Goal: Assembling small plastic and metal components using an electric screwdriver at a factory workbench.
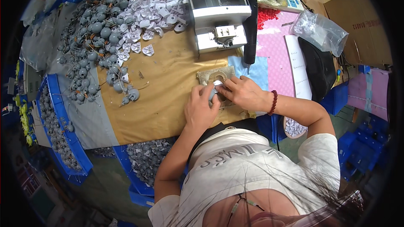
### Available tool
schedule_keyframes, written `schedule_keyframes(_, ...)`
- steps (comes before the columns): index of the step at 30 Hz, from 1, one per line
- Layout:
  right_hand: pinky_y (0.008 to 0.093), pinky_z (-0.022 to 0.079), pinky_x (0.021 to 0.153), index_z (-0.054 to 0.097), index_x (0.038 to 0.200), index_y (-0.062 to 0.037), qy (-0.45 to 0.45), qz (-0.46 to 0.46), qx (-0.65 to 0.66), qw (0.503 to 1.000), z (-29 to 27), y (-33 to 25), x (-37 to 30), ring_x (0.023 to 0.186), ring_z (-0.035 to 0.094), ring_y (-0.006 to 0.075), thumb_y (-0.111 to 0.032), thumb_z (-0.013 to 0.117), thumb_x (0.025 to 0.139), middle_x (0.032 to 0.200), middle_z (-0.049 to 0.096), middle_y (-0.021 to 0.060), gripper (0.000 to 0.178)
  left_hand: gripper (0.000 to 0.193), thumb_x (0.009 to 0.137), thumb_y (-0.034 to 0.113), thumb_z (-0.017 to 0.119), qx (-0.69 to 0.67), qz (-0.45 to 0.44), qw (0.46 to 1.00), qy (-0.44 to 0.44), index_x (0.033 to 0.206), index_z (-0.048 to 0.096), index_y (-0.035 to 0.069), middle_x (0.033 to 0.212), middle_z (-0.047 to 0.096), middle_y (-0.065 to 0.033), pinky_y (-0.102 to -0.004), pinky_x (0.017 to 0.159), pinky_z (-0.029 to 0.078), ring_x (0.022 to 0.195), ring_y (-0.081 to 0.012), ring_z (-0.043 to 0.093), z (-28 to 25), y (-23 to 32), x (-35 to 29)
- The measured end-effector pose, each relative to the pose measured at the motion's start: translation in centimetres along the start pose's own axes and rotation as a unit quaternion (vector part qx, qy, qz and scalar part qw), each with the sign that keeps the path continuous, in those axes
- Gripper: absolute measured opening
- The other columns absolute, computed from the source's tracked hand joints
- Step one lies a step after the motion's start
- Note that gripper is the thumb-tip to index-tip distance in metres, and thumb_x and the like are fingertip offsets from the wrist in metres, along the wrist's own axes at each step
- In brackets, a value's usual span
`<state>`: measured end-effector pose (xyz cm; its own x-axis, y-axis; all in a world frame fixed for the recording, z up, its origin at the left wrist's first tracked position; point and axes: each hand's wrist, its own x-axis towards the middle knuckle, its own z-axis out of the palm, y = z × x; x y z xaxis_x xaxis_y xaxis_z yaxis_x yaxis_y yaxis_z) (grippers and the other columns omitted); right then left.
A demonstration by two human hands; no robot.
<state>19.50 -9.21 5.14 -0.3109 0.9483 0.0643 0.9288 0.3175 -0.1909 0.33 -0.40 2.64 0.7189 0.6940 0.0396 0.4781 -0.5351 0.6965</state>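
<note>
Both hands meet over a metal fixture block with a rounded recess, lying near the front of the bench. My left hand is closed around a grey rounded plastic part. From the right, my right hand pinches at a small white plastic piece set against the grey part. The fingers partly hide how the two pieces fit together. Just beyond my right hand hangs a black electric screwdriver, its bit pointing down.
A silver screw feeder stands at the back. Grey round parts with wires and white plastic pieces are heaped left of it. Blue bins of grey parts stand front left. A clear bag and a cardboard box are right.
</note>
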Motion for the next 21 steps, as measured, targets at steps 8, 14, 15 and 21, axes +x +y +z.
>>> schedule_keyframes(8,0.0383,0.054,0.075,0.063,0.134,-0.015,-0.141,0.157,0.29,0.933,-1.5,2.3,-0.9,0.093,0.063,0.0287,-0.009,0.07,0.083,0.102,0.059,0.0106,0.052,0.035,0.076,0.007,0.07,0.202,0.153,0.966,0.057,0.109,0.071,0.016,0.133,0.054,-0.0131,-0.0456,0.096,0.045,0.122,-0.0341,0.051,1.2,-0.1,-0.5)
schedule_keyframes(14,0.0368,0.052,0.086,0.066,0.119,-0.0056,-0.061,0.215,0.432,0.874,-1.7,4.9,-3.1,0.097,0.062,0.0291,-0.009,0.076,0.078,0.108,0.063,0.0132,0.042,0.036,0.079,0.007,0.065,0.201,0.165,0.964,0.051,0.115,0.067,0.015,0.135,0.053,-0.0131,-0.0454,0.093,0.047,0.123,-0.0356,0.052,1.8,-0.9,-0.9)
schedule_keyframes(15,0.0359,0.052,0.085,0.066,0.116,-0.0045,-0.058,0.233,0.444,0.863,-1.6,4.8,-3.4,0.096,0.062,0.0285,-0.007,0.075,0.078,0.108,0.063,0.0128,0.039,0.034,0.082,0.009,0.063,0.207,0.172,0.962,0.05,0.116,0.066,0.015,0.134,0.053,-0.0129,-0.0449,0.091,0.049,0.121,-0.0359,0.052,1.9,-1.1,-0.8)
schedule_keyframes(21,0.0269,0.053,0.08,0.065,0.114,-0.0042,-0.024,0.27,0.428,0.862,-0.2,3.8,-3.8,0.101,0.061,0.0162,0.002,0.07,0.082,0.115,0.061,0.0056,0.032,0.048,0.078,0.004,0.064,0.196,0.166,0.966,0.019,0.124,0.066,0.016,0.135,0.053,-0.0121,-0.0463,0.095,0.048,0.126,-0.0366,0.05,1.7,-1.3,-0.8)
